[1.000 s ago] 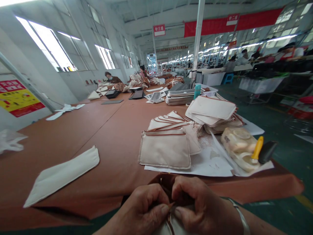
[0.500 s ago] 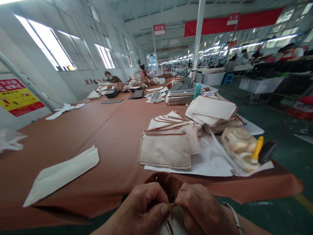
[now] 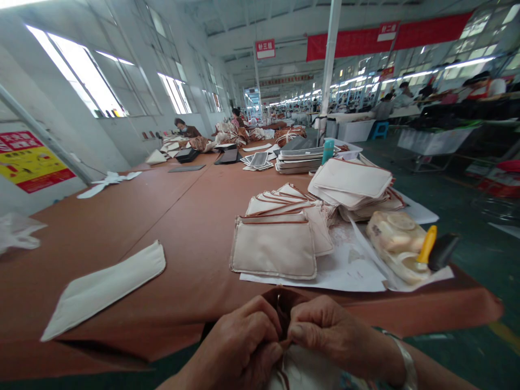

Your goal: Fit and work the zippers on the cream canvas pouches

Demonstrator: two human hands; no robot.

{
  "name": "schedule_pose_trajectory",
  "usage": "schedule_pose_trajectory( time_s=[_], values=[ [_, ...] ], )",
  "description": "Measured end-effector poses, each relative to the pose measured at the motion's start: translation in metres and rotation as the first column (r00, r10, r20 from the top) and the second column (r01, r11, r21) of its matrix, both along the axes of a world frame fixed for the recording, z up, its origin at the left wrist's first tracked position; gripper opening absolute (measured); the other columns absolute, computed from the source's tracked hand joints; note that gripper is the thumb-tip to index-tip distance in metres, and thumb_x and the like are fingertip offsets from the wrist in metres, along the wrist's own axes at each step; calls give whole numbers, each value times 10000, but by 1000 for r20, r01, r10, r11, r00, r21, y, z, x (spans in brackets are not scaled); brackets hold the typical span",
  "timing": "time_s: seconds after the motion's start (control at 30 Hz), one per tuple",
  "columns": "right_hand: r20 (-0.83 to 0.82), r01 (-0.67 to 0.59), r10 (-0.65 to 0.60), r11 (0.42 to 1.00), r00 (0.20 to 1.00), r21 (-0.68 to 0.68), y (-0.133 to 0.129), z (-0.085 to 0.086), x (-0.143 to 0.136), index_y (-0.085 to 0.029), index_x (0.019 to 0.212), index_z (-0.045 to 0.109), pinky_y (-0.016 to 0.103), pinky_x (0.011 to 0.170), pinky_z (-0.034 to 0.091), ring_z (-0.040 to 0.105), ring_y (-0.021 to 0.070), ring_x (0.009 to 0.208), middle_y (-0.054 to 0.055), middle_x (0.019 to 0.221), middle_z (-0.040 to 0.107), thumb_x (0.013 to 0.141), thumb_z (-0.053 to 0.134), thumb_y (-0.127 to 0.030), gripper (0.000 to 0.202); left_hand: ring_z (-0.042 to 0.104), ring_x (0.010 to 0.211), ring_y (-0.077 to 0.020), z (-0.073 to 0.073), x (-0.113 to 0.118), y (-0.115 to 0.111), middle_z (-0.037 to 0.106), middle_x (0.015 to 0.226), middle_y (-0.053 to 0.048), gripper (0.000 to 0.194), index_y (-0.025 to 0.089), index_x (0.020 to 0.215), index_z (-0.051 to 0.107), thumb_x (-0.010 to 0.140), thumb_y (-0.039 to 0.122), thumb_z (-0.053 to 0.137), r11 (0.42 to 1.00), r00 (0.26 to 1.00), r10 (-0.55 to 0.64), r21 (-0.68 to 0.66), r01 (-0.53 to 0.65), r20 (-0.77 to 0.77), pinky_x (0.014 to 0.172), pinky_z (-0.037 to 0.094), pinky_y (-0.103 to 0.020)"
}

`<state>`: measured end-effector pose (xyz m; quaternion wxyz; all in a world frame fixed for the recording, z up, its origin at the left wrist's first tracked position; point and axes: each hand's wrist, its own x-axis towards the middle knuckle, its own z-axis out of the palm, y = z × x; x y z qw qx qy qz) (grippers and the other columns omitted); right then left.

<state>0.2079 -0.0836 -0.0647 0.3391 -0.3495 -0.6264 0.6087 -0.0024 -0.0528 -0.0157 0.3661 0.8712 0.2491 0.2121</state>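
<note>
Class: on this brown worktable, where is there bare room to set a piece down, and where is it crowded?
Bare brown table top lies between the flat white fabric strip and the cream zip pouch stack. More lies beyond the strip, towards the white scraps. The right side is crowded: pouch piles, paper, yellow-handled tool.

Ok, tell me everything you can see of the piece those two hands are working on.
The brown piece is a small, dark brown, leather-like item with a soft fold arching up between the hands. It sits at the near edge of the brown-covered table. The left hand and right hand pinch it from either side, fingertips nearly meeting at its middle. A small metal part glints near its top. Below, pale fabric with brown trim hangs from it; the rest is hidden.
</note>
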Motion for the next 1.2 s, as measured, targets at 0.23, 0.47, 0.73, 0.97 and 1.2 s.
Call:
schedule_pose_trajectory(
  time_s=[0.23,0.47,0.73,0.97,1.2],
  values=[
    [-32,-34,36,997,999,65,-7,2,3,-124,748,569,192,507,277,359,90,604,-25,673,443,893,585,-432,341,555,716,-143,5,1,0,585,794,-66,191,174,701,519,880,229,555,990,999,-6,-140,13,47,666,437,-212],
    [-109,-89,84,995,991,-44,0,-4,5,-125,751,555,201,520,270,328,91,618,-19,705,426,887,573,-515,414,551,733,-149,0,3,-3,574,811,-68,192,171,711,527,893,233,540,988,998,25,-155,-17,49,679,443,-222],
    [-104,-51,68,986,992,156,1,6,-6,-132,685,534,191,524,301,367,86,604,-27,666,436,911,556,-470,407,546,734,-142,-3,2,-5,573,797,-61,182,176,712,516,889,205,546,996,999,16,-92,-11,46,679,425,-215],
    [44,-53,44,968,998,247,2,8,0,-137,769,557,209,620,370,448,113,695,-2,763,506,963,479,-413,346,511,715,-145,-15,7,1,551,786,-61,226,171,698,521,897,276,547,995,1000,29,-93,-28,4,661,400,-232],
    [-64,-33,37,997,997,69,-1,-6,3,-124,751,573,205,534,307,392,98,615,-7,698,478,919,537,-483,398,467,723,-144,-1,-2,1,520,789,-19,339,154,792,573,909,466,513,892,993,92,-438,-114,-71,644,369,-229]
  ],
)
